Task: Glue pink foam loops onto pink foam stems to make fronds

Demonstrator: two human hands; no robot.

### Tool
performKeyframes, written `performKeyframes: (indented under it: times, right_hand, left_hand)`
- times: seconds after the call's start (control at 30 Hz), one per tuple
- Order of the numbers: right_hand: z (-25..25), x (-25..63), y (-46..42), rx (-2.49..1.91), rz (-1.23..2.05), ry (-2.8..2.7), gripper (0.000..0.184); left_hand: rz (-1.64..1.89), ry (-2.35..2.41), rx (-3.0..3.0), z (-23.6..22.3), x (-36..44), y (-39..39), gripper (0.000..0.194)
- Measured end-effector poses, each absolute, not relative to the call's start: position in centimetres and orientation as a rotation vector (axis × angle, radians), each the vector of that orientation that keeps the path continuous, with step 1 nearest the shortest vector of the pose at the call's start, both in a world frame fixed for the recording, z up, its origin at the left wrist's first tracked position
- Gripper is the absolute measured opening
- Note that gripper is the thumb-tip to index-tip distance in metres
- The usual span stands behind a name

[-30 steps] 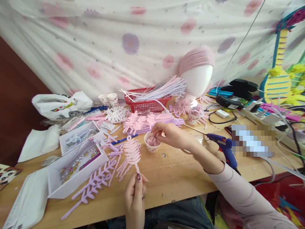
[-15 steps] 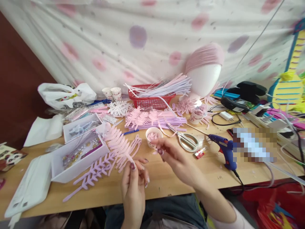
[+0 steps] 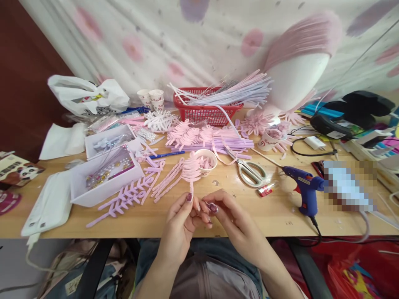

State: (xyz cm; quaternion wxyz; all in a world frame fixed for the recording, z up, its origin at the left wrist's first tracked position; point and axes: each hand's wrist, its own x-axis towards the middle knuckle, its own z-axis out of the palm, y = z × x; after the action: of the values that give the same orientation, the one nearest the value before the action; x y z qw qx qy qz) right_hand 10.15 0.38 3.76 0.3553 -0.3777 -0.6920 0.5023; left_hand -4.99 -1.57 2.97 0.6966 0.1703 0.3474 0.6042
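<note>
My left hand (image 3: 182, 222) pinches the stem of a pink pipe-cleaner leaf (image 3: 190, 167), which stands upright with its many short side loops pointing away from me. Right beside it, my right hand (image 3: 232, 216) has thumb and fingertips pressed together, touching or almost touching the left fingers. Whatever lies between those fingertips is too small to tell. Just behind the leaf is a paper cup (image 3: 212, 170) of short pink pieces, its left side partly covered by the leaf. Twisted pink strands (image 3: 166, 178) and purple pipe-cleaner branches (image 3: 124, 197) lie to the left on the table.
Scissors (image 3: 252, 172) and a blue glue gun (image 3: 304, 187) with its cord lie to the right. White boxes (image 3: 77, 195) of beads stand left. Behind are a red basket (image 3: 207, 114) of pipe cleaners, another filled cup (image 3: 264, 141) and a white mannequin head (image 3: 299, 79).
My right hand has moved from the paper cup to my left fingertips. The pink leaf has swung from leaning left to upright, before the cup. The camera view has tilted down.
</note>
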Motion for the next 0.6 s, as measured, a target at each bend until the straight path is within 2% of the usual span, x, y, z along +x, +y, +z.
performKeyframes:
  times: [0.1, 0.2, 0.33, 0.47, 0.6]
  right_hand:
    - [4.0, 11.0, 0.6, -0.979, 1.133, -1.979, 0.018]
    - [3.8, 11.2, 0.7, -0.980, 1.102, -1.978, 0.016]
    - [3.0, 11.1, 0.5, -1.020, 1.276, -1.720, 0.008]
    - [2.8, 11.1, 0.6, -0.965, 1.502, -1.486, 0.013]
    - [2.8, 11.0, 0.9, -0.871, 1.508, -1.441, 0.012]
  left_hand:
    - [1.289, 0.762, 0.379, 3.1, -5.2, -1.5, 0.029]
    - [1.288, 0.765, 0.373, 3.2, -5.1, -1.7, 0.031]
    - [1.320, 0.766, 0.388, 3.1, -5.2, -2.0, 0.031]
    - [1.334, 0.767, 0.379, 3.3, -5.7, -2.2, 0.028]
    - [1.313, 0.717, 0.328, 3.7, -6.0, -2.3, 0.025]
